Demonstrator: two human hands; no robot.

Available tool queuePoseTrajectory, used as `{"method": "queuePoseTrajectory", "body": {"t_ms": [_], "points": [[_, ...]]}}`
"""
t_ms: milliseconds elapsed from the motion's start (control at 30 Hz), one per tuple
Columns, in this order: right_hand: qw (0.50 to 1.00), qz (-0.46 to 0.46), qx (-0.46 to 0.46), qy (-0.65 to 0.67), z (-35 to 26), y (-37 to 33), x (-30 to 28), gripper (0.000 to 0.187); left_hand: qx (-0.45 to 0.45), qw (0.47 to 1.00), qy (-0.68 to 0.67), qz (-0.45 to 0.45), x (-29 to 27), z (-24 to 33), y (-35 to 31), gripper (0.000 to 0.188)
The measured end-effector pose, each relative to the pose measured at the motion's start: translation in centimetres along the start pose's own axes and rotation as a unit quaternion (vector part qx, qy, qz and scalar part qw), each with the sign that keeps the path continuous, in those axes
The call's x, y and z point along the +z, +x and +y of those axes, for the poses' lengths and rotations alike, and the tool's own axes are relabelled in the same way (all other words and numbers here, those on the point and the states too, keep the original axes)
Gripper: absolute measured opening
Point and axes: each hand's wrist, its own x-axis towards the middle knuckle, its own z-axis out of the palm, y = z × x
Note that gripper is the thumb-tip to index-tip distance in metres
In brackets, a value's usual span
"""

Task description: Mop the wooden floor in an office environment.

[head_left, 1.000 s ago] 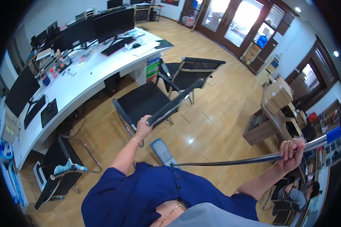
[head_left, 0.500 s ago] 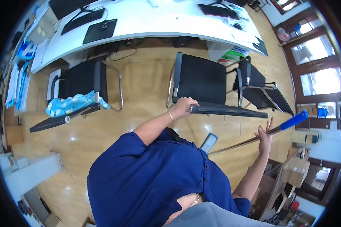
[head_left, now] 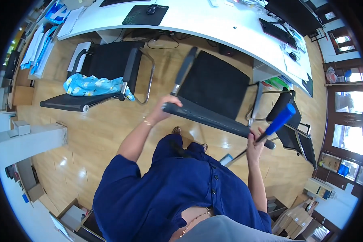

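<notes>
My left hand [head_left: 161, 109] grips the left end of the top of a black office chair's backrest [head_left: 211, 116]. My right hand [head_left: 254, 149] is at the right end of that backrest, closed round a long dark pole with a blue grip [head_left: 280, 119]. The pole slants down past my body to a pale flat head [head_left: 226, 159], mostly hidden by my clothes, so its kind is unclear. The chair stands before me, its black seat [head_left: 215, 82] turned toward the desk.
A long white desk [head_left: 213, 24] runs along the far side with a mouse pad [head_left: 145, 15] and keyboard [head_left: 277, 33]. To the left, another black chair [head_left: 109, 60] carries a light-blue patterned cloth [head_left: 94, 85]. A further chair [head_left: 292, 121] stands right; cardboard boxes [head_left: 296, 222] sit lower right.
My right hand has come in from the right, with the pole, onto the chair back. The chair back has tilted and turned in view, and the view has shifted.
</notes>
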Motion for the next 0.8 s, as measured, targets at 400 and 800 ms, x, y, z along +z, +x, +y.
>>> {"method": "queuePoseTrajectory", "body": {"t_ms": [400,800], "points": [[0.982,-0.154,0.027,0.105,-11.4,5.4,-2.7,0.027,-0.217,0.907,0.013,0.361,-14.0,-1.5,-12.4,0.013],[0.961,-0.031,-0.208,0.182,-6.1,-2.5,-18.7,0.024,-0.376,0.912,0.127,0.109,16.0,-1.1,-15.7,0.024]]}}
